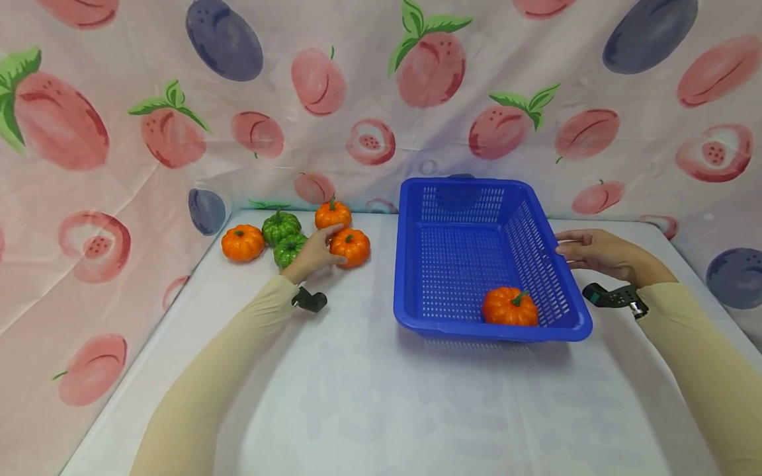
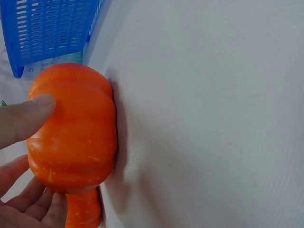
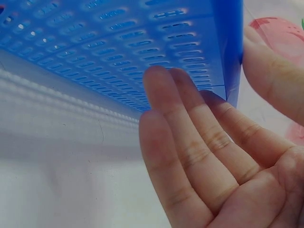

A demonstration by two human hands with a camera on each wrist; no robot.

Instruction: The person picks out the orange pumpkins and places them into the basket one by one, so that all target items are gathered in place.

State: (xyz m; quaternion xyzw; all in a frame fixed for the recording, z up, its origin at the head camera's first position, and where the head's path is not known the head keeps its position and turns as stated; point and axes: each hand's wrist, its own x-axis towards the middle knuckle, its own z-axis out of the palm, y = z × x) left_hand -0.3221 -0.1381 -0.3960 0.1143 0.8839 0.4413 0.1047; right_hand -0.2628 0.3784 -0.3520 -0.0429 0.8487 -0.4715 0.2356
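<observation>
My left hand is at a small orange pumpkin on the left part of the table. In the left wrist view the thumb lies on one side of this pumpkin and the other fingers curl at its opposite side. Behind it is another orange pumpkin. Two green pumpkins and a third orange one sit left of the hand. My right hand is at the right side of a blue plastic basket, its fingers fairly straight along the outer wall, thumb at the rim.
Inside the basket, near its front right corner, sits one orange pumpkin. A white cloth covers the table. Fruit-printed fabric hangs right behind the table and along its sides.
</observation>
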